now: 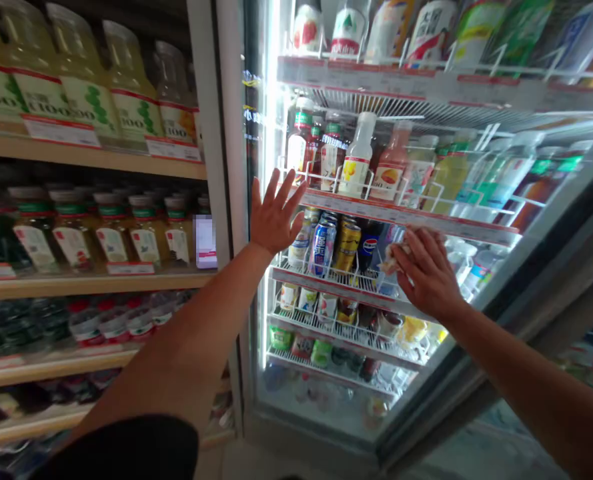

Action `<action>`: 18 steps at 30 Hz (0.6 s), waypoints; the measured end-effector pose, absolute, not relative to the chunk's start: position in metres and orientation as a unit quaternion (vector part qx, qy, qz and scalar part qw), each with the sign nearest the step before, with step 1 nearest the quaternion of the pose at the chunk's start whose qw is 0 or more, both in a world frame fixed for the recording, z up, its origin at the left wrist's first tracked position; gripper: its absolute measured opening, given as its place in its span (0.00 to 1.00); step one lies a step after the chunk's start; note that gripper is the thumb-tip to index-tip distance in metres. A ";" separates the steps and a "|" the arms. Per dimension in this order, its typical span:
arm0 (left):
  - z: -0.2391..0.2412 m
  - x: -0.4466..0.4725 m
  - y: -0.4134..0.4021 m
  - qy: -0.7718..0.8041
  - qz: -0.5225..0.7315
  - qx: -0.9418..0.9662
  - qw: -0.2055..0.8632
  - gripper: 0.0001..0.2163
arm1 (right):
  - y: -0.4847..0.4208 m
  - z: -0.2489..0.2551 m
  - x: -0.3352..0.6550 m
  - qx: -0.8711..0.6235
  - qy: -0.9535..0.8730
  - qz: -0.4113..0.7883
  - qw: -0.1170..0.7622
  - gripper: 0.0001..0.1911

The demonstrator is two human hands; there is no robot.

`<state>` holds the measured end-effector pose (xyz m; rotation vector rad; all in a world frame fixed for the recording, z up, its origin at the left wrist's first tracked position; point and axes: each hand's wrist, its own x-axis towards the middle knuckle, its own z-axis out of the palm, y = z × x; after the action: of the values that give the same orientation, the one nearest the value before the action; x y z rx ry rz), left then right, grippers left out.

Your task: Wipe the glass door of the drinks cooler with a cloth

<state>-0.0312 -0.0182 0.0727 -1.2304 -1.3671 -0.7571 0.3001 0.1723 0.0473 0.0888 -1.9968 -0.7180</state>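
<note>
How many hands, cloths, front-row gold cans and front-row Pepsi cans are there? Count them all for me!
Left hand and right hand: 2
Cloth: 1
Front gold can: 1
Front Pepsi can: 1
Total: 5

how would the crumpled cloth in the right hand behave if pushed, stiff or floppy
The crumpled cloth is probably floppy, since it bunches into loose folds under the right hand. It looks light, being a small wad. It seems unlikely to roll, given its uneven, ragged edge.
</note>
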 end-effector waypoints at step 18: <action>0.070 -0.034 -0.020 -0.542 -0.321 -0.519 0.579 0.27 | 0.126 0.088 0.216 0.176 -0.825 -0.211 0.494 0.21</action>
<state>-0.0336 -0.0197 0.0696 -1.2129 -1.2665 -0.7510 0.2155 0.1264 0.0877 0.4259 -1.9999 -0.5111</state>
